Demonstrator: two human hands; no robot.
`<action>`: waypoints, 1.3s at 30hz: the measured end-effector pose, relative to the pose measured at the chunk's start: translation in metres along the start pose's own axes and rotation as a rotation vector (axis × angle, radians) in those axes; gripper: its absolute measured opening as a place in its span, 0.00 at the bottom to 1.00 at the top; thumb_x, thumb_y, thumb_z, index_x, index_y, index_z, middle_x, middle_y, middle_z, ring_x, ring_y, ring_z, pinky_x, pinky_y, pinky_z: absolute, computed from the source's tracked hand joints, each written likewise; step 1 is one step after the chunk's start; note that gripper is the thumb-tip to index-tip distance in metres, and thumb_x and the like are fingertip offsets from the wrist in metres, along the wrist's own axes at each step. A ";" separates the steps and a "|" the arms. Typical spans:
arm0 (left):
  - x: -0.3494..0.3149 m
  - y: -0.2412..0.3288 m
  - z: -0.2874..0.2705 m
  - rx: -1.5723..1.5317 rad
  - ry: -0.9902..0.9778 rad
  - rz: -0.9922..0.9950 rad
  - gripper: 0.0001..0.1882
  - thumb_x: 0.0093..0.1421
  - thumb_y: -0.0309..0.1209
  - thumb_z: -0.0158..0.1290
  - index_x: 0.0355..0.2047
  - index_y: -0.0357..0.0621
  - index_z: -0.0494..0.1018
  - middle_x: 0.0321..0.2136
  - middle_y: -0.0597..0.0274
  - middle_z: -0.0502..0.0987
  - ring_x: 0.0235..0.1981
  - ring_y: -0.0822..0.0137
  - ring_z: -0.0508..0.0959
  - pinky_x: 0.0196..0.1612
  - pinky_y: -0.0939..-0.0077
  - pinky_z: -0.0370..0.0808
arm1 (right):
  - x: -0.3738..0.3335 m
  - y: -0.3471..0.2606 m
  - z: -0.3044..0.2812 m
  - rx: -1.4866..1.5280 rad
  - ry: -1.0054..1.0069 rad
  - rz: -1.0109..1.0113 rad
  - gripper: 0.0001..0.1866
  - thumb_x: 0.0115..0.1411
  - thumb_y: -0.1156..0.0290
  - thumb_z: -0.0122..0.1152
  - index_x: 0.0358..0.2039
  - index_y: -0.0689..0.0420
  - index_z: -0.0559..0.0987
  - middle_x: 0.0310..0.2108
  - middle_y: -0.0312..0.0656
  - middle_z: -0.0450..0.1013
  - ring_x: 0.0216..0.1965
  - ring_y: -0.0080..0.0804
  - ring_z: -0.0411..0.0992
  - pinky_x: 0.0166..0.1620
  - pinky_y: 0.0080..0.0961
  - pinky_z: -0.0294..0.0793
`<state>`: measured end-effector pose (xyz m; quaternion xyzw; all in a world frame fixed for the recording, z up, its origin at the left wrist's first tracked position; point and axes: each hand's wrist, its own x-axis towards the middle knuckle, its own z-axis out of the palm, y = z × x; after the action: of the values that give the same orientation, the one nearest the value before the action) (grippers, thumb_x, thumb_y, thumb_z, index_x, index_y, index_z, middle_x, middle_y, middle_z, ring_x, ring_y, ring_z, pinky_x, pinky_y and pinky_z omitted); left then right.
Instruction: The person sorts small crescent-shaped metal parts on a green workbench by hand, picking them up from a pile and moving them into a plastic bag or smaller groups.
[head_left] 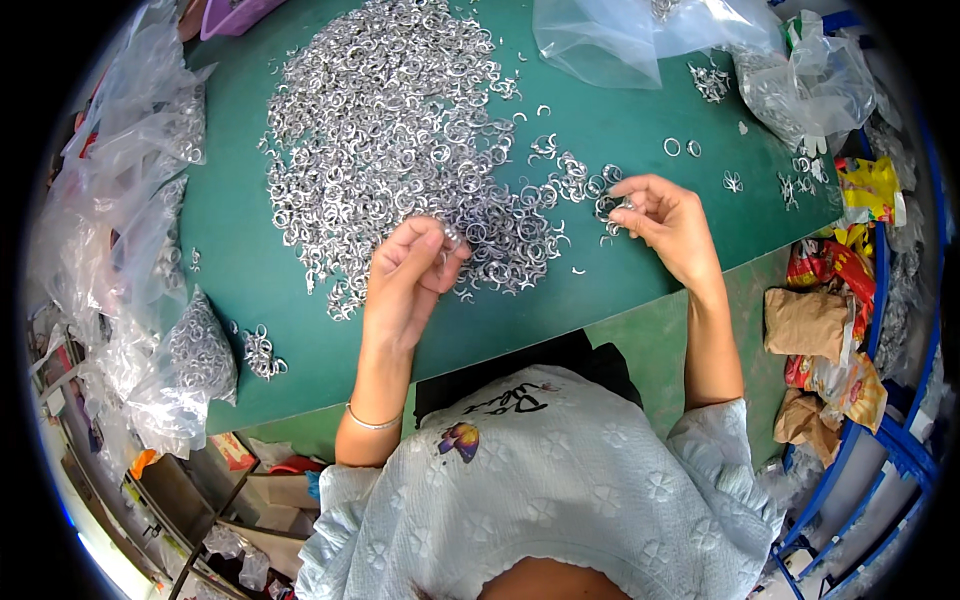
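Note:
A wide pile of silvery metal rings (pixel 385 110), mixed with curved open pieces, covers the middle of the green table (pixel 470 342). At the pile's near edge, my left hand (pixel 405 275) is closed with a few small shiny rings (pixel 451 238) between thumb and fingers. Further right, my right hand (pixel 668 225) has its thumb and index finger curled together on a silvery ring (pixel 627 204). Just beside those fingertips lies a small cluster of rings (pixel 571 178), trailing off from the pile. How many pieces each hand grips cannot be made out.
Clear plastic bags (pixel 130 200) crowd the left edge; one bag (pixel 202 345) bulges with rings near a small heap (pixel 262 354). More plastic bags (pixel 800 85) stand at the far right, by two single rings (pixel 682 147) and small heaps (pixel 709 82). Blue shelving (pixel 905 450) stands right.

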<state>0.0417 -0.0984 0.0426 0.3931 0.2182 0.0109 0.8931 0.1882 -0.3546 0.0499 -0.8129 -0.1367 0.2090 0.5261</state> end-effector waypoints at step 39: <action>0.010 0.011 0.002 0.601 0.180 0.147 0.09 0.63 0.26 0.49 0.42 0.40 0.75 0.20 0.77 0.67 0.19 0.87 0.59 0.20 0.90 0.54 | 0.043 0.004 0.022 1.653 -0.528 0.466 0.10 0.67 0.69 0.47 0.45 0.61 0.69 0.26 0.33 0.59 0.23 0.17 0.54 0.20 0.12 0.58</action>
<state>0.0532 -0.0899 0.0479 0.6515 0.2606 0.0452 0.7111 0.2155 -0.3191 0.0301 -0.1076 0.1092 0.5223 0.8389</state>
